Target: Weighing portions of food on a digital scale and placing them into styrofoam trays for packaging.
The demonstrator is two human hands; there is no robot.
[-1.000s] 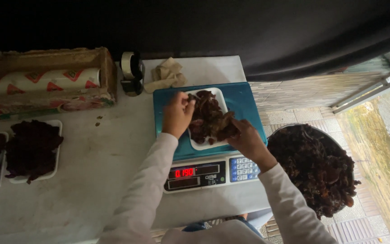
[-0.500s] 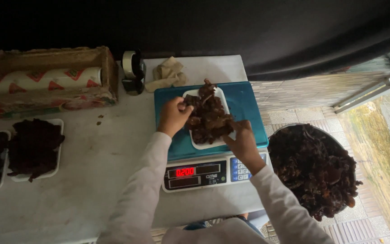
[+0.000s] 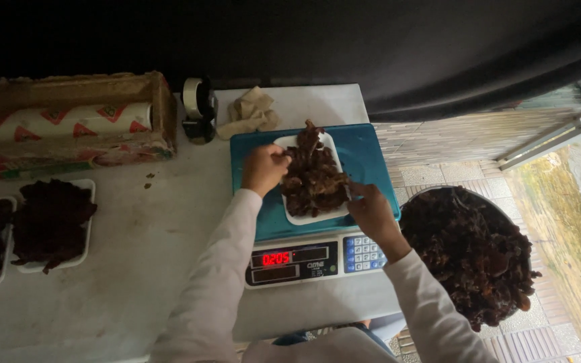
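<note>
A white foam tray heaped with dark reddish-brown dried pieces sits on the blue platform of a digital scale. My left hand is at the tray's left edge, fingers pinched on pieces at the top of the heap. My right hand rests at the tray's right lower corner, fingertips touching the heap and the tray rim. The scale's red display is lit below the platform.
A big round basin full of the same dark pieces stands low at the right. Two filled white trays lie at the left. A cling-film roll in a box, a tape dispenser and a crumpled cloth sit behind.
The heap on the tray has been pushed together and stands taller. My right hand slid a little right along the tray edge. The scale's reading has gone up.
</note>
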